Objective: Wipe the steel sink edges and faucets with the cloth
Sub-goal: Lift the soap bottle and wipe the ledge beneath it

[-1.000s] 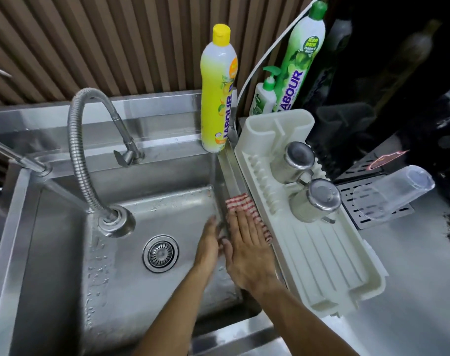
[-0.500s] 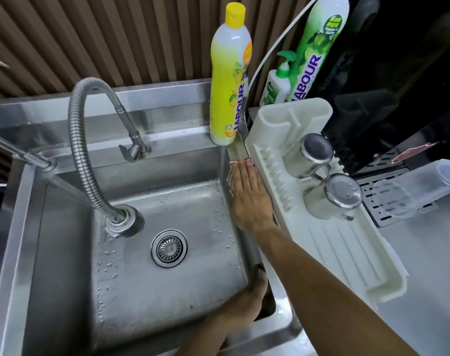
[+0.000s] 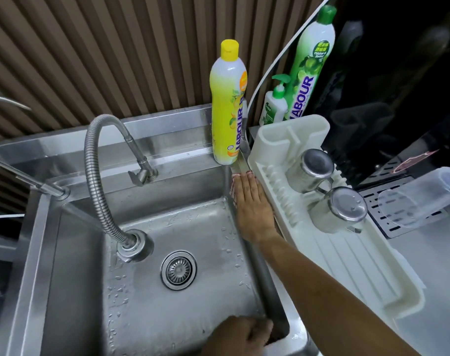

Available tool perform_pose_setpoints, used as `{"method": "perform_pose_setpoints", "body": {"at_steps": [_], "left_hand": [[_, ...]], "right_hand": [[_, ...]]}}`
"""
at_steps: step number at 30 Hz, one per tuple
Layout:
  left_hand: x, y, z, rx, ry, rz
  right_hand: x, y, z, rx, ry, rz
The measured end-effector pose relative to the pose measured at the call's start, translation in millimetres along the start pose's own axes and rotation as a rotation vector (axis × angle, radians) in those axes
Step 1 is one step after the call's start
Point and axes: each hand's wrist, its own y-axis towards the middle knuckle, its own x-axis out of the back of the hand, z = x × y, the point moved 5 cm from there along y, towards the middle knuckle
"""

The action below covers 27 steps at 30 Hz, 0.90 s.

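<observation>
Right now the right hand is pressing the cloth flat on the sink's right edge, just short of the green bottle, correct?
Not quite. In the head view the right hand presses the cloth flat on the sink's right edge, but the bottle just ahead of it is the yellow bottle. The green bottle stands farther back, behind the white rack.

Both forearms are bare, with no sleeve in view. The right hand [image 3: 253, 201] and left hand [image 3: 240, 336] wear no gloves; no rings, watch or wristband show.
</observation>
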Motion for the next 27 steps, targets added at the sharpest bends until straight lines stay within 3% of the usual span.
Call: {"method": "perform_pose_setpoints", "body": {"at_steps": [2,4,7,11,15,19,27], "left_hand": [[29,11,6,0.042,-0.080,-0.107],[75,25,0,-0.001,-0.171,-0.322],[155,48,-43,-0.086,-0.297,-0.669],[228,90,-113,-0.252,-0.359,-0.925],[266,134,-161,-0.393,-0.278,-0.980],[290,159,-170,-0.373,-0.231,-0.973],[319,109,-142,-0.390,-0.254,-1.220]], "right_hand": [[-2,-20,-1,0.001,0.027,-0.062],[-5,-31,-3,-0.010,0.051,-0.082],[-4,-27,-2,-0.019,0.077,-0.072],[-6,-18,0,-0.029,0.064,-0.080],[-8,-12,0,-0.019,0.066,-0.100],[-12,3,-1,-0.025,0.092,-0.125],[-8,48,3,-0.020,0.114,-0.066]]}}
